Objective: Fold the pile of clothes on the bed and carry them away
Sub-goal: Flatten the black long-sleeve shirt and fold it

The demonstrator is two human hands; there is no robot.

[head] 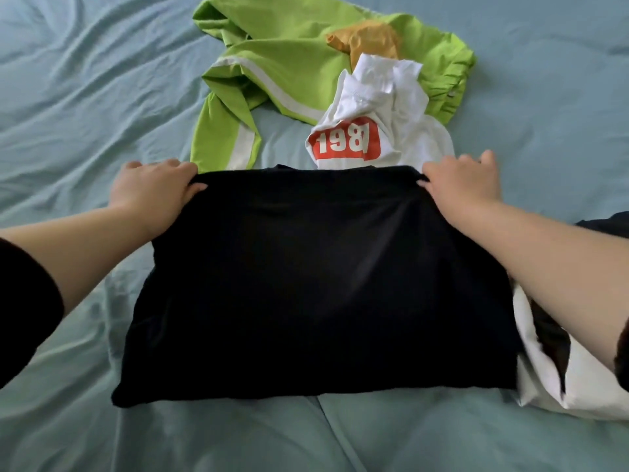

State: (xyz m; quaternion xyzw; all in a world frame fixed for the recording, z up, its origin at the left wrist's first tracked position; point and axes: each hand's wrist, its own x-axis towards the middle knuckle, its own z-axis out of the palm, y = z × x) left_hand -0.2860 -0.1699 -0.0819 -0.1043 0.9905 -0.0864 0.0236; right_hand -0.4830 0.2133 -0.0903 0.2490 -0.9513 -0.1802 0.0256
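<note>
A black garment (pixel 316 284) lies folded into a rough rectangle on the light blue bed sheet (pixel 68 97). My left hand (pixel 153 190) grips its far left corner and my right hand (pixel 463 187) grips its far right corner. Beyond it lies a crumpled white T-shirt (pixel 381 110) with a red "198" print. Behind that sprawls a lime green jacket (pixel 289 59) with white stripes, and a mustard yellow garment (pixel 364 40) rests on the jacket.
A white and dark piece of clothing (pixel 558 369) lies under my right forearm at the right edge. Another dark item (pixel 606 223) peeks in at the far right. Wrinkled sheet stretches to the left and in front.
</note>
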